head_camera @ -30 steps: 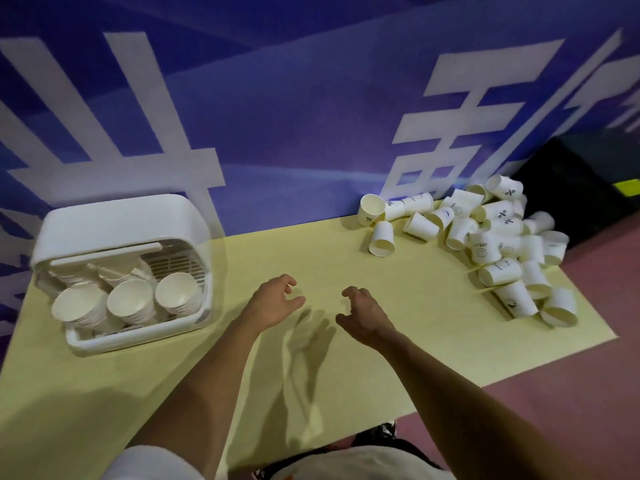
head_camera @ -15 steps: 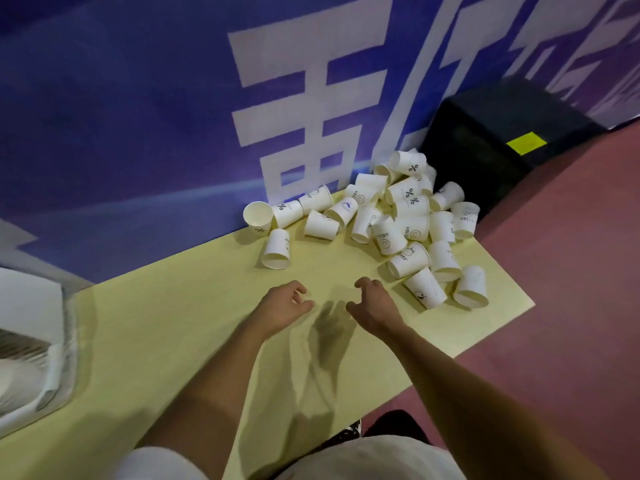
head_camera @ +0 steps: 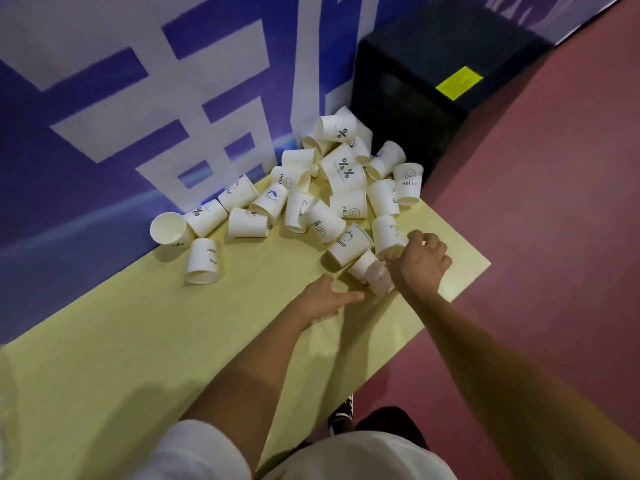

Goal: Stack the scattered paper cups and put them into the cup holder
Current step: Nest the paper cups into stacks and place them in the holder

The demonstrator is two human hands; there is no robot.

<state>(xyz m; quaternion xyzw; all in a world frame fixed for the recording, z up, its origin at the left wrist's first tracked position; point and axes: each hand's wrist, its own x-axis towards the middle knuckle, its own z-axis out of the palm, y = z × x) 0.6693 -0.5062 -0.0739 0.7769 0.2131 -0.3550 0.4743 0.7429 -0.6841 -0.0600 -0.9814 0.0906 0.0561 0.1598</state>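
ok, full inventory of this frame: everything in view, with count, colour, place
cups: about two dozen (overlap hides the exact count), white with prints, piled at the table's far right end, a few strays to the left
table: one, pale yellow, along the wall
banner: one, blue with white characters, behind the table
box: one, black with a yellow label, past the table's end
floor: reddish, right
shoe: at least one, black and white, by the table's near edge
left hand: fingers straight, beside the pile
right hand: grips a cup at the pile's near edge
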